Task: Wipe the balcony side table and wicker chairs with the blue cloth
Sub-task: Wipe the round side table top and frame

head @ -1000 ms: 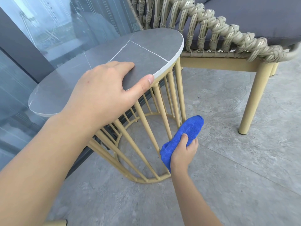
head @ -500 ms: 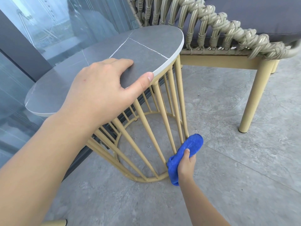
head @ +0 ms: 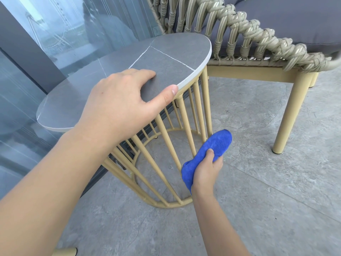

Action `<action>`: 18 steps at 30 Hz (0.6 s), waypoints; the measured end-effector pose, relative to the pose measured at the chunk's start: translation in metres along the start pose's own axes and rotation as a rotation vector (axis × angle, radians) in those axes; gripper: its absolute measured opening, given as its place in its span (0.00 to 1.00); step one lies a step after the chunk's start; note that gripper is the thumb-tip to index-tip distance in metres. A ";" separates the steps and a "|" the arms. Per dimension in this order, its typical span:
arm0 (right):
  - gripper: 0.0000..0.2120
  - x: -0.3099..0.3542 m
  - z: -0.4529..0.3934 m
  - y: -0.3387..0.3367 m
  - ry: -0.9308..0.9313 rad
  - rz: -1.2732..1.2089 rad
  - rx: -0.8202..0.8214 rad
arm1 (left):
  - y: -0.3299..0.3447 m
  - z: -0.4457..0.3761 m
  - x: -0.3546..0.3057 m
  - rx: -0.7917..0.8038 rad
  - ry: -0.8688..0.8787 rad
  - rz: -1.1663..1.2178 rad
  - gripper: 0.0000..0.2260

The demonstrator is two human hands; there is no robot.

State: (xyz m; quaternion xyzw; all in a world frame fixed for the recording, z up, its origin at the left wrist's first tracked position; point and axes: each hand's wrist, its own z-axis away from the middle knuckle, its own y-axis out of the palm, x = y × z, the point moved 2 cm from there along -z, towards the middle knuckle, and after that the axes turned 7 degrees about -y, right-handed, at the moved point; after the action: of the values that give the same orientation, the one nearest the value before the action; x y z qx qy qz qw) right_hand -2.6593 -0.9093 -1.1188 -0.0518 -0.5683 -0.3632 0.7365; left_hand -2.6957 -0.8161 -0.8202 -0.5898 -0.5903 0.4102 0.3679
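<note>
The side table [head: 171,52], the bench of this job, stands in the middle of the frame with its round grey stone top and a cage of yellow metal bars [head: 186,124] below. The left hand [head: 121,102] lies flat on the top near its front edge, fingers spread out straight and the thumb hooked against the white rim, so its grip is wide and holds nothing; it looks to be steadying the bench. Lower, right of centre, the right hand [head: 206,170] has its grip closed around the blue cloth [head: 215,145], thumb pressed on top of the bunched fabric, and the cloth lies against the lower part of the bars on the right side of the base, just above the bottom ring. The step in hand therefore appears to be wiping the legs rather than the top. The stone top shows no obvious dust or streaks, though whether it has been wiped cannot be read from the surface alone. One wicker chair [head: 258,45] with a grey cushion [head: 295,24] fills the upper right, close beside the bench and well apart from the cloth. I judge the task to be in its earlier part: the bars want finishing, and the chairs remain to be done.
</note>
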 end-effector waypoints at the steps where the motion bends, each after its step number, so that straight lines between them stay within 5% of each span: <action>1: 0.27 0.013 0.005 0.004 -0.035 -0.026 0.009 | 0.000 0.000 0.000 0.006 -0.003 0.002 0.35; 7: 0.21 0.093 0.041 0.027 -0.212 -0.104 0.111 | -0.001 0.001 -0.001 0.027 -0.012 0.008 0.34; 13: 0.26 0.168 0.071 0.056 -0.439 -0.179 0.236 | 0.000 0.001 -0.001 0.015 -0.001 0.004 0.36; 18: 0.31 0.165 0.077 0.047 -0.490 -0.178 0.275 | 0.000 0.002 0.005 0.029 0.045 0.000 0.37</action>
State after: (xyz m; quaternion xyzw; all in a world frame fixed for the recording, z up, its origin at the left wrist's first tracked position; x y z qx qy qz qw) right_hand -2.6783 -0.9157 -0.9319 0.0123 -0.7753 -0.3226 0.5428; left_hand -2.6972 -0.8108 -0.8214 -0.5933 -0.5760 0.4055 0.3896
